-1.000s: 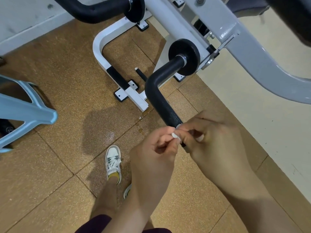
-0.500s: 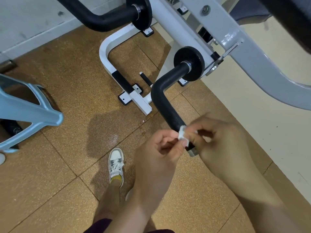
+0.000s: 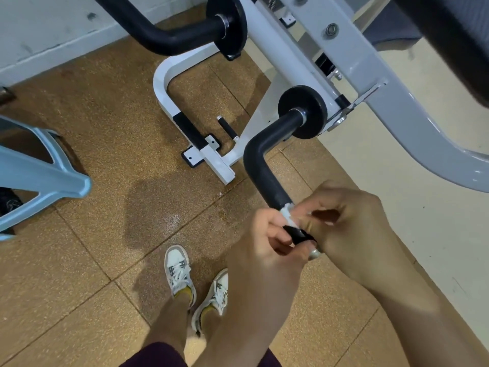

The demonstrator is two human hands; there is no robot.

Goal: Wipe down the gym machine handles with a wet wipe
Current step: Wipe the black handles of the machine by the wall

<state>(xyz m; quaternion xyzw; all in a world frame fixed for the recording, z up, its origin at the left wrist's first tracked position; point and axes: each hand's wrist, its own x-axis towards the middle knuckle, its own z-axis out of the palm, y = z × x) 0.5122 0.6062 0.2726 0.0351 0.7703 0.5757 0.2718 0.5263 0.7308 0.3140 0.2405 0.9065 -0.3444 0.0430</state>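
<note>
You pinch the small white crumpled wet wipe (image 3: 288, 218) between your left hand (image 3: 267, 251) and right hand (image 3: 353, 229) at the near end of the black padded bent handle (image 3: 260, 168), apparently to wrap it round the grip for wiping.

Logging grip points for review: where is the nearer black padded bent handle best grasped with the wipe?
Likely the straight stretch of the nearer black padded bent handle, between its bend and the small white wet wipe, coming from above: it is round, bare and straight there.

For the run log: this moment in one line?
left grip: pinches wipe | right grip: pinches wipe | wipe: against near handle
</note>
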